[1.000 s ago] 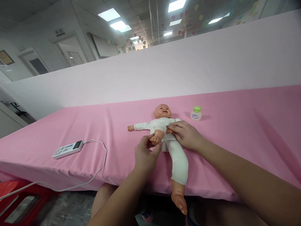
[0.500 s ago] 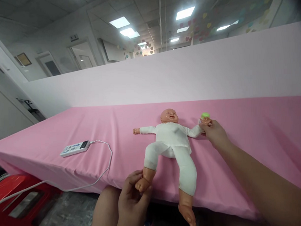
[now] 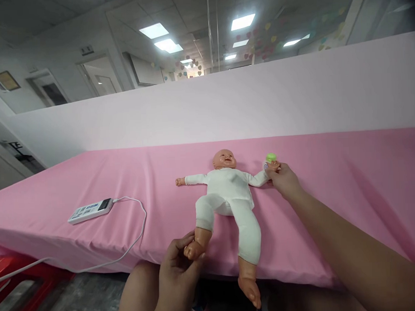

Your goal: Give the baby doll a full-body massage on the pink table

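A baby doll (image 3: pixel 229 184) in white clothes lies face up on a pink-covered table (image 3: pixel 119 170), its head toward the wall. At the near edge, my left hand (image 3: pixel 179 270) is closed round the doll's foot on the left side of the view. My right hand (image 3: pixel 285 180) grips the doll's hand on the right side, with its arm stretched out. Just behind that hand stands a small container with a green lid (image 3: pixel 270 157), partly hidden. The doll's other foot (image 3: pixel 249 290) hangs over the table's edge.
A white power bank (image 3: pixel 90 211) lies on the left of the table, with a white cable (image 3: pixel 142 228) running off the front edge. A red stool (image 3: pixel 48 274) stands at the lower left. Behind the table rises a white partition (image 3: pixel 206 110) with glass above.
The whole view has shifted, so the doll, table and hands appear a little further left. Both hands keep their hold on the doll. The green lid shows slightly more clearly.
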{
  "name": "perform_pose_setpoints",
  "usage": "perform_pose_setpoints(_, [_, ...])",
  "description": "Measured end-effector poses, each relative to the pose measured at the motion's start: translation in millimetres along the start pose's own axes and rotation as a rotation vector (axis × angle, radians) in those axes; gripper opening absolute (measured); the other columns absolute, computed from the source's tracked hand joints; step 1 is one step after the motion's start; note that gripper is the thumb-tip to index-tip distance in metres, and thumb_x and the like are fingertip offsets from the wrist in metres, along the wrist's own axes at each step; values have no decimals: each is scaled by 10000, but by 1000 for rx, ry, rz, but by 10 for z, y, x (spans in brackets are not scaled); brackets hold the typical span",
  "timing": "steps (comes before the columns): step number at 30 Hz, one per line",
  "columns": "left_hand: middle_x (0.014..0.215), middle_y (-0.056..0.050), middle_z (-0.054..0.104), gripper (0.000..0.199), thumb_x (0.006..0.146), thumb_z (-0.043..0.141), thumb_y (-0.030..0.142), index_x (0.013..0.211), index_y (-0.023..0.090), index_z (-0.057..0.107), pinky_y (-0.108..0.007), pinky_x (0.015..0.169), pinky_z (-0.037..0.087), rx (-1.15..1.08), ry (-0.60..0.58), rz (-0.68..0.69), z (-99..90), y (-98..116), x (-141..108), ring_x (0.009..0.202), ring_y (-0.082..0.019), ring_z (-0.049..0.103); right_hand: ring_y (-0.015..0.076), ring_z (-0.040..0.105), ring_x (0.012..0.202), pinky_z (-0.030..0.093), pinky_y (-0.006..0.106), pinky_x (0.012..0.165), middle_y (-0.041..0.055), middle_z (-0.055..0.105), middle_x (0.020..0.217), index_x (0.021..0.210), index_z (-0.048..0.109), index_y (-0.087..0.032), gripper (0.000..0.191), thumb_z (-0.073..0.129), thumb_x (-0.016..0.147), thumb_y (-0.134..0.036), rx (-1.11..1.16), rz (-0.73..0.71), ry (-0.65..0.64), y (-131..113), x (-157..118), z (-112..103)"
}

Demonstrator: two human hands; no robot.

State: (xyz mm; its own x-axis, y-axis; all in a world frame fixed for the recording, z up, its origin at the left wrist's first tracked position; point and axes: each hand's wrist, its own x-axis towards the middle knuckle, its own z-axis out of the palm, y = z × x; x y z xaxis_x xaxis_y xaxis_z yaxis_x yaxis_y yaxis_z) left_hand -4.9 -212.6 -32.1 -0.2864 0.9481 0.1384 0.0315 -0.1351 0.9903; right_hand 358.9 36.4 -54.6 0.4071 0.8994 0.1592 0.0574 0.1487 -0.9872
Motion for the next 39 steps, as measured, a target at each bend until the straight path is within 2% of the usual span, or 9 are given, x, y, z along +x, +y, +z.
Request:
perform_pose_setpoints(3, [1220,-143,761,436,721,890,394,1041,178,689,-443,990,597,-60,-29,50,162,47,168,1128,-293,728,270,747,867,641,392,778,95,762,1131,1291,629,-271,496,772,835,-405,-287,-183,41,-231,-208,92])
perform_pose_setpoints(6, [1369,-170,690,406,733,879,375,1029,184,677,-428,1001,586,-86,-50,119,329,74,342,1244,-310,678,267,747,936,619,413,854,83,731,1282,1377,588,-283,506,692,899,-416,-449,-388,-70,-409,-431,213])
perform_pose_setpoints(10, [1473,-176,616,397,751,859,360,1082,193,714,-377,877,613,-25,-12,190,529,169,559,1178,-305,702,287,729,1033,610,441,877,78,711,1333,1495,510,-288,612,661,907,-364,-573,-575,-270,-481,-627,341])
perform_pose_setpoints(16, [1454,-121,630,411,767,851,303,1167,240,778,-334,825,619,42,-64,282,774,197,868,1021,-230,734,305,650,1184,508,506,1044,54,748,1267,1303,701,-265,421,600,901,-191,-780,-978,-551,-525,-751,443])
perform_pose_setpoints(20, [1518,-104,573,419,763,839,266,1178,271,784,-331,778,642,32,-107,208,854,73,963,819,-153,742,290,647,1179,483,506,1069,54,751,1279,1260,733,-242,399,577,907,-141,-823,-1036,-612,-566,-807,482])
perform_pose_setpoints(24, [1562,-103,538,402,760,838,261,1159,269,787,-322,805,646,13,-112,186,810,46,886,934,-191,757,298,654,1174,493,505,1062,49,758,1261,1283,731,-252,397,597,915,-186,-752,-961,-584,-559,-785,459])
perform_pose_setpoints(27, [1552,-119,554,385,761,836,259,1142,246,781,-337,848,647,3,-98,200,688,67,736,1057,-244,749,287,684,1126,545,461,996,27,765,1243,1306,724,-308,394,618,929,-272,-618,-792,-505,-518,-690,390])
perform_pose_setpoints(33, [1484,-145,618,318,819,793,259,1133,222,759,-370,912,644,162,-103,307,218,-63,298,1227,-320,699,243,725,1041,580,380,904,36,734,1308,1388,647,-303,497,641,918,-464,-436,-332,-165,-332,-295,131])
perform_pose_setpoints(39, [1448,-107,656,328,836,749,180,1154,259,729,-398,996,617,350,-178,444,-216,-220,-47,1248,-307,693,282,721,784,553,361,654,146,769,995,1283,637,-184,521,717,830,-429,-614,25,-20,-78,55,-133])
